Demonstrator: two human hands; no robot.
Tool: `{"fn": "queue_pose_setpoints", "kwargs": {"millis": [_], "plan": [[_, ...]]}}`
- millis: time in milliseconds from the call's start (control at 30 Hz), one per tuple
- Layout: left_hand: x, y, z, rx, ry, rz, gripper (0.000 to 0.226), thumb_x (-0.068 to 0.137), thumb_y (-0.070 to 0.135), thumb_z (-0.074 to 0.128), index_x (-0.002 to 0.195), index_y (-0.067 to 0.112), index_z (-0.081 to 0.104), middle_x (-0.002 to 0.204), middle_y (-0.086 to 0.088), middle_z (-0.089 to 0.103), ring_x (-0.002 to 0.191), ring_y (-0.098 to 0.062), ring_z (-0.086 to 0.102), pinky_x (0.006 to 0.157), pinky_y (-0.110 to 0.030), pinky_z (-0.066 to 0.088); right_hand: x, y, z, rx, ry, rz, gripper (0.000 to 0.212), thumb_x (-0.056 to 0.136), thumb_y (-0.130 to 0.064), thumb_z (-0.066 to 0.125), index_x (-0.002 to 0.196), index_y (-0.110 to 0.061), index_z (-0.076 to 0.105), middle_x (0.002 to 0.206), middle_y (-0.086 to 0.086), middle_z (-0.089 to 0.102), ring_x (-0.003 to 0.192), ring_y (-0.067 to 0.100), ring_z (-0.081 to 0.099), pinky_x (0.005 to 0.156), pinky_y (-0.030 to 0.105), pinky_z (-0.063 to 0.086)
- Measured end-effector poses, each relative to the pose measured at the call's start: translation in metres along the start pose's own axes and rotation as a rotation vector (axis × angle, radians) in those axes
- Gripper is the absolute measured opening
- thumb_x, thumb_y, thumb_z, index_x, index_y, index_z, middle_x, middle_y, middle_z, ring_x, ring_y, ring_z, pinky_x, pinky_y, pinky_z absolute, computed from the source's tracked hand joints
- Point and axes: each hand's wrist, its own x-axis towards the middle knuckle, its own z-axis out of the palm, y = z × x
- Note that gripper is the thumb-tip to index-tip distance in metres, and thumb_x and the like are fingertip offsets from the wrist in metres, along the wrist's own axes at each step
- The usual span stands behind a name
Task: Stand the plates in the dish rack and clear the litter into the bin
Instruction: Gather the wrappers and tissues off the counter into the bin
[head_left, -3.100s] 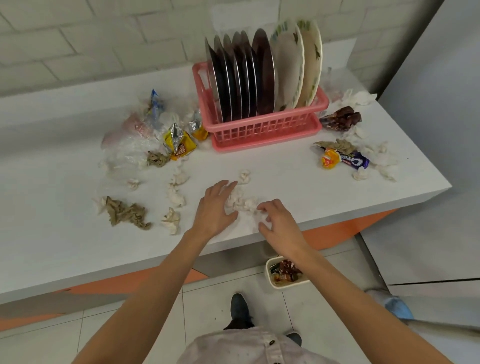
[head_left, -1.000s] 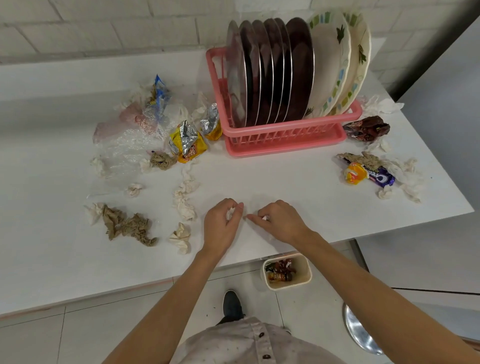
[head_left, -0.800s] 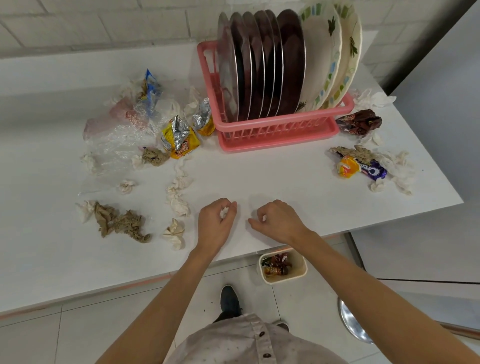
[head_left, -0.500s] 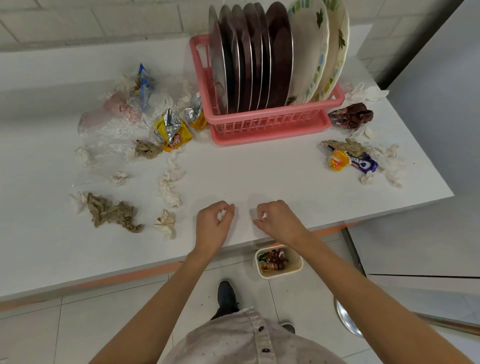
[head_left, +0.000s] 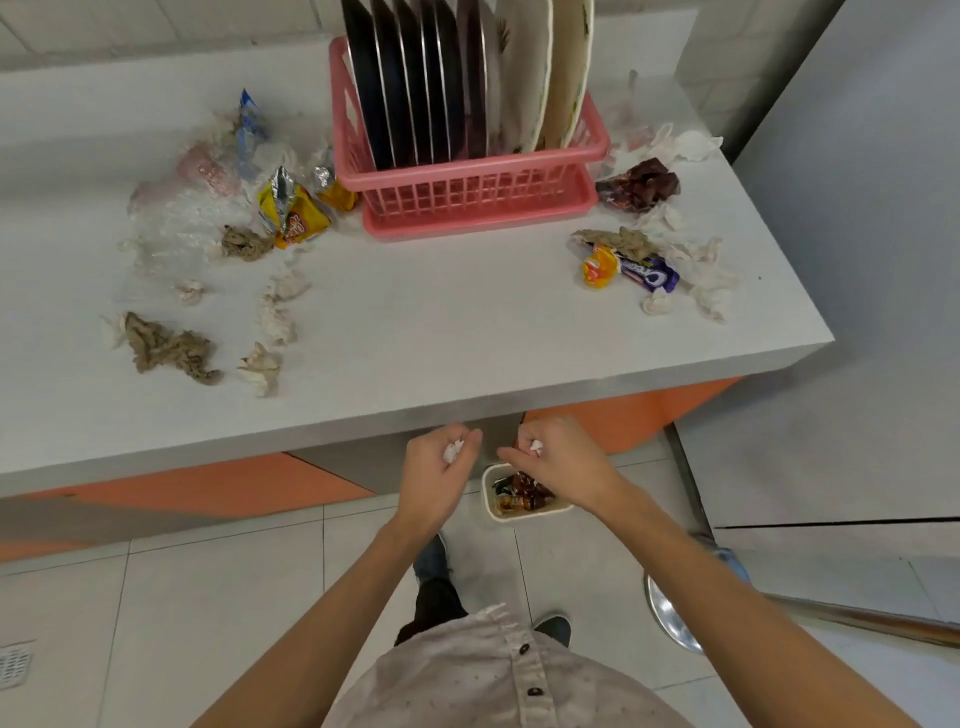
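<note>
Down past the counter (head_left: 441, 332) edge, both hands are out over the floor by the little cream bin (head_left: 524, 514), which has a few wrappers in it. Left hand (head_left: 439, 470) has its fingers curled round a white tissue wad (head_left: 453, 450) and sits just left of the bin. Right hand (head_left: 561, 467) pinches a second tissue scrap (head_left: 536, 446) about over the bin's far rim. Guessing they're held out there so the bits drop straight in instead of fluttering off.

Plates (head_left: 415, 88) all stand on edge in the pink dish rack (head_left: 467, 192) at the back, so that half looks done. Loads of litter still up top though: yellow snack wrapper (head_left: 293, 218) and brown crumpled paper (head_left: 166, 351) on the left, purple biscuit wrapper (head_left: 649, 273) on the right.
</note>
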Motion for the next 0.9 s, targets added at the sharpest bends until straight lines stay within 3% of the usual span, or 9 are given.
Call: {"fn": "queue_pose_setpoints", "kwargs": {"millis": [100,200,333,400,533,633,700,900], "plan": [[-0.026,0.006,0.030,0.017,0.006,0.012,0.034,0.097,0.022,0.056,0.064,0.019,0.055,0.060,0.004,0.052,0.057,-0.003,0.045,0.056,-0.014,0.034,-0.031,0.022,-0.002,0.079,-0.010,-0.009,0.045,0.091,-0.039,0.063,0.057,-0.010,0.054,0.058,0.008,0.058,0.057,0.021,0.054,0.060,0.037,0.042],[-0.047,0.012,0.055,0.019,0.015,-0.011,0.036,0.097,0.023,0.056,0.062,0.033,0.056,0.062,0.010,0.055,0.061,-0.003,0.050,0.059,-0.012,0.037,-0.057,0.043,-0.001,0.130,-0.009,0.016,0.044,0.094,-0.036,0.060,0.060,-0.008,0.059,0.061,0.007,0.061,0.060,0.020,0.056,0.060,0.036,0.041],[-0.064,0.013,0.079,0.052,-0.009,-0.077,0.038,0.098,0.024,0.055,0.064,0.044,0.059,0.067,0.018,0.060,0.067,0.000,0.054,0.062,-0.008,0.041,-0.080,0.072,0.011,0.208,0.004,0.128,0.040,0.094,-0.033,0.060,0.060,-0.012,0.058,0.061,-0.003,0.058,0.057,0.008,0.052,0.055,0.021,0.033],[-0.066,0.007,0.087,0.057,-0.049,-0.125,0.035,0.097,0.027,0.056,0.065,0.041,0.059,0.068,0.020,0.061,0.067,0.002,0.054,0.063,-0.008,0.042,-0.088,0.085,0.019,0.295,-0.005,0.222,0.040,0.094,-0.031,0.061,0.057,-0.019,0.054,0.059,-0.006,0.056,0.053,0.003,0.050,0.053,0.018,0.034],[-0.058,-0.010,0.100,0.155,-0.176,-0.227,0.017,0.096,0.029,0.058,0.080,0.032,0.065,0.075,0.018,0.063,0.066,-0.002,0.054,0.059,-0.013,0.042,-0.099,0.114,0.042,0.504,0.030,0.391,0.032,0.092,-0.023,0.063,0.067,-0.003,0.059,0.059,0.006,0.063,0.054,0.012,0.057,0.064,0.031,0.047],[-0.046,-0.035,0.110,0.179,-0.222,-0.307,0.010,0.094,0.028,0.062,0.085,0.027,0.066,0.090,0.009,0.067,0.074,-0.005,0.057,0.064,-0.012,0.044,-0.101,0.136,0.065,0.598,0.039,0.526,0.025,0.090,-0.018,0.065,0.073,-0.002,0.056,0.063,0.005,0.061,0.043,0.004,0.051,0.049,0.025,0.041],[-0.034,-0.056,0.117,0.205,-0.275,-0.380,0.007,0.093,0.024,0.064,0.086,0.022,0.067,0.097,0.003,0.067,0.073,-0.010,0.058,0.065,-0.018,0.046,-0.096,0.151,0.080,0.705,0.057,0.628,0.024,0.086,-0.014,0.069,0.071,-0.007,0.052,0.060,0.005,0.053,0.035,0.007,0.044,0.039,0.020,0.033],[-0.012,-0.128,0.143,0.139,-0.379,-0.715,0.005,0.089,0.017,0.066,0.087,0.013,0.065,0.084,-0.008,0.064,0.065,-0.015,0.058,0.053,-0.025,0.041,-0.077,0.195,0.129,0.750,0.030,0.816,0.016,0.080,-0.007,0.071,0.076,-0.008,0.056,0.064,0.009,0.057,0.047,0.022,0.052,0.039,0.018,0.035]]}}
